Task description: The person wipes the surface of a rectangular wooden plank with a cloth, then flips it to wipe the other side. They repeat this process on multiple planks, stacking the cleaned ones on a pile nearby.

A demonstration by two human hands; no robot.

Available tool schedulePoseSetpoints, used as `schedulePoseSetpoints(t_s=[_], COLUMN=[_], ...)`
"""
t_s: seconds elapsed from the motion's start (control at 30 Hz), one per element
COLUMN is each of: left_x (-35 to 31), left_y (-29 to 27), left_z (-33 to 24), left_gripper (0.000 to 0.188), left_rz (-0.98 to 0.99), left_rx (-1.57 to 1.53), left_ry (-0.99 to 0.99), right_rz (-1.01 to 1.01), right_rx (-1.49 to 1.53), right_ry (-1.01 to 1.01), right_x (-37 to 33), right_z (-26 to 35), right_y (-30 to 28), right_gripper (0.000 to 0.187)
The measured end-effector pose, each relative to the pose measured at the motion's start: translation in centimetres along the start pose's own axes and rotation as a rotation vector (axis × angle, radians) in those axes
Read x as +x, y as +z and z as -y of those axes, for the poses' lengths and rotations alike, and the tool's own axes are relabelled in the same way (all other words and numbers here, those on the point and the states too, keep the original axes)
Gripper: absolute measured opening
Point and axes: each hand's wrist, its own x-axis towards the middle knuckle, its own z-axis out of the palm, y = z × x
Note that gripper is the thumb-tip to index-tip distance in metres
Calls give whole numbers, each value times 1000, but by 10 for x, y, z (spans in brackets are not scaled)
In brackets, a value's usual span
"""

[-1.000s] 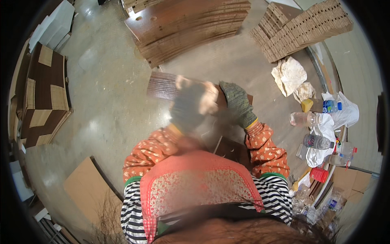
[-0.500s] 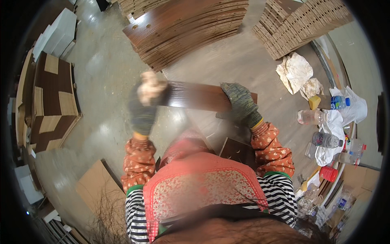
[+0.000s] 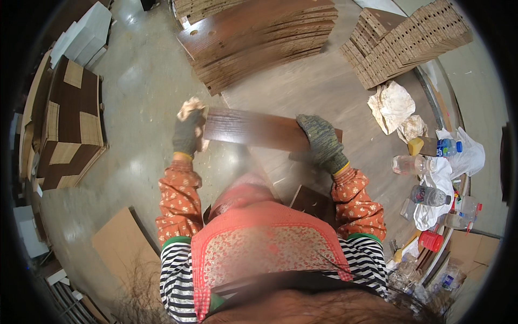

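Note:
A dark brown wood-grain board lies crosswise in front of me. My right hand, in a grey-green knit glove, grips it near its right end, with the fingers over the top face. My left hand, gloved alike, is closed on a crumpled cream rag at the board's left end. Whether the rag touches the board's end there, I cannot tell. Below my right hand, a second dark panel shows partly, its lower part hidden by my apron and sleeve.
Stacked brown boards stand ahead, and drilled boards at the far right. Cream rags, plastic bottles and a red-lidded container lie along the right. A wrapped panel stack stands left; a cardboard sheet lies near-left.
My left hand with the rag has moved a little left, off the board's face to its left end. My right hand keeps its grip on the board.

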Motion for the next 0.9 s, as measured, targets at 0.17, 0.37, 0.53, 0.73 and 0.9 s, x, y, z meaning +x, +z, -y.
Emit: schedulePoseSetpoints(t_s=[0.17,0.37,0.53,0.73,0.9], left_x=[-33,-66,-75,-75,-64], left_y=[-16,33,40,4,-9], left_z=[15,5,14,47,16], left_gripper=[37,36,33,33,33], left_rz=[-182,71,51,-67,-248], left_rx=[-816,-677,-1029,-1063,-343], left_ry=[-262,-82,-245,-298,207], right_rz=[24,63,101,150,32], right_rx=[-35,-78,-150,-194,100], right_ry=[-80,-160,-205,-216,-204], right_x=[-3,-8,-10,-6,9], right_z=[-7,-16,-23,-17,25], right_y=[-2,-16,-20,-26,-32], right_gripper=[92,92,94,98,100])
